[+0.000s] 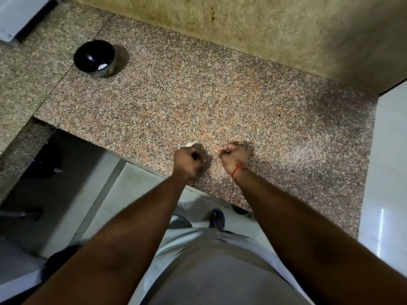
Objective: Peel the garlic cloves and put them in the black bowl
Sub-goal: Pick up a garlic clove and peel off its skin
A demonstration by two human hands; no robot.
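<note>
Garlic, a pale sliver (191,144), shows at the left hand's (187,159) 12 o'clock edge, over the counter (220,95); light, slippery and papery by the look, best pinched at its tip. Both fists are curled tight: the left grips it, the right hand (233,155) pinches a whitish scrap (217,151). One pale piece (102,66) lies in the bowl (87,56) at 10 o'clock, well apart.

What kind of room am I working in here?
Most likely a home kitchen: a speckled granite counter against a stone-tiled wall, with a black bowl on it and a tiled floor below.
</note>
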